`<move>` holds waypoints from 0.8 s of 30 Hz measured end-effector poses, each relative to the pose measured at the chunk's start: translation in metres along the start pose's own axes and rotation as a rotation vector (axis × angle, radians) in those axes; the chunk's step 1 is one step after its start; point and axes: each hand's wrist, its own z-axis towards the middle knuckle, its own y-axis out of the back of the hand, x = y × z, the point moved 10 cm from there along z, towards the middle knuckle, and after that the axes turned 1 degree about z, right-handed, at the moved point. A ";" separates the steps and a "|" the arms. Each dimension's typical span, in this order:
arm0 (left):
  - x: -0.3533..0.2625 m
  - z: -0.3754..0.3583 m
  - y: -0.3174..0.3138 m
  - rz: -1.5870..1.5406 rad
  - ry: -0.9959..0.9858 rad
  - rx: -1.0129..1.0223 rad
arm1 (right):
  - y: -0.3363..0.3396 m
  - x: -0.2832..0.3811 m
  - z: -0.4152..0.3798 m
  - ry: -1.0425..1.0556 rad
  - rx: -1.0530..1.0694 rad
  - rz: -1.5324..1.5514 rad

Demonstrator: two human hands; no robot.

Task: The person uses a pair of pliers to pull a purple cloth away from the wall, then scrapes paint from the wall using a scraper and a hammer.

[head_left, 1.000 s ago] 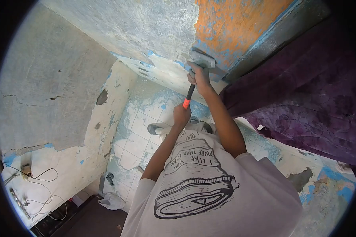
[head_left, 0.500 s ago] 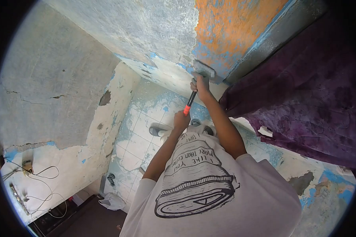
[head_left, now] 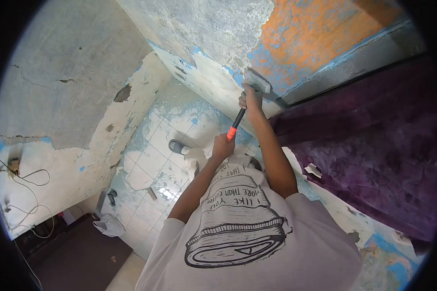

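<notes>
A long-handled scraper (head_left: 239,117) with a black grip and an orange-red band slants up toward the wall. Its wide grey blade (head_left: 259,81) lies at the wall, where orange and blue paint borders bare grey plaster. My right hand (head_left: 252,100) is wrapped round the handle just below the blade. Lower down, by the orange-red band, my left hand (head_left: 223,147) grips the end of the handle. Ahead of the blade spreads the patchy orange paint (head_left: 308,31), and grey plaster (head_left: 204,24) lies to its left.
A purple curtain (head_left: 374,131) hangs on the right beside a grey frame (head_left: 359,60). Paint-stained floor tiles (head_left: 148,208) lie below, with a slipper (head_left: 176,146) on my foot. Loose cables (head_left: 36,184), a white plastic bag (head_left: 109,226) and a dark brown surface (head_left: 82,252) are at left.
My view has turned, so the walls and curtain sit at a different angle. Both hands keep their hold on the scraper, its blade slightly higher and further right in view.
</notes>
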 end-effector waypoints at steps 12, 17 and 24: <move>0.001 0.001 0.001 -0.056 0.101 0.007 | 0.013 -0.003 0.002 0.049 0.007 -0.032; -0.042 0.016 0.045 -0.137 -0.016 -0.098 | -0.030 0.043 -0.014 0.104 0.170 0.046; 0.002 0.019 0.029 -0.028 0.024 -0.048 | -0.019 -0.006 0.015 0.004 0.216 0.062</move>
